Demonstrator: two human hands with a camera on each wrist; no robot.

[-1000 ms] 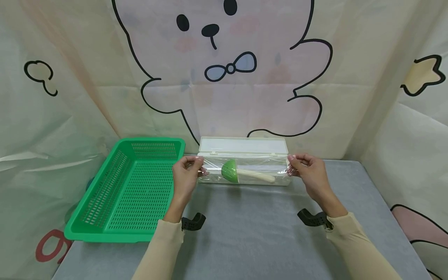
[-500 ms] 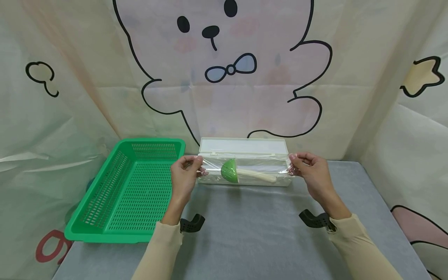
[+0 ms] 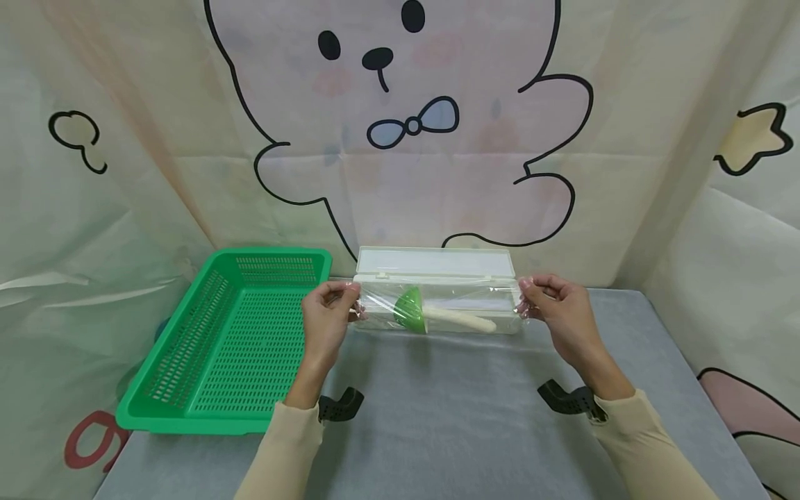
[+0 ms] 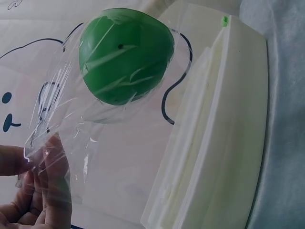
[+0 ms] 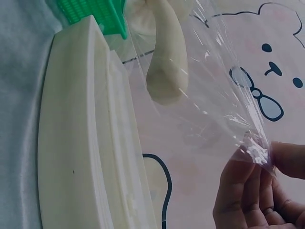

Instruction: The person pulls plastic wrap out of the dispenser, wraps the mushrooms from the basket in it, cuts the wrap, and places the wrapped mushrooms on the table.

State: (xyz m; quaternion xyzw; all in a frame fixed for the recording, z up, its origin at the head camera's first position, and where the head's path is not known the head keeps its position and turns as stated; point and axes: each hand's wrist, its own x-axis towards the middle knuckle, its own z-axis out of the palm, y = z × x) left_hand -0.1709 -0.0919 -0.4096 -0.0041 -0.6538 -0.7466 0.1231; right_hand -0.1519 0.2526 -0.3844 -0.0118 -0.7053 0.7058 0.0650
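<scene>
In the head view, the toy mushroom (image 3: 445, 316) lay crosswise in clear film (image 3: 376, 297) before the open white box (image 3: 435, 261), cap (image 3: 409, 310) leftward, stem (image 3: 465, 320) dipping rightward; the left hand (image 3: 326, 316) and right hand (image 3: 562, 314) pinched the film's ends. At the left wrist, the cap hid the stem; the hand was cropped. At the right wrist, the cap was partly cut off, the hand pinching bunched film.
</scene>
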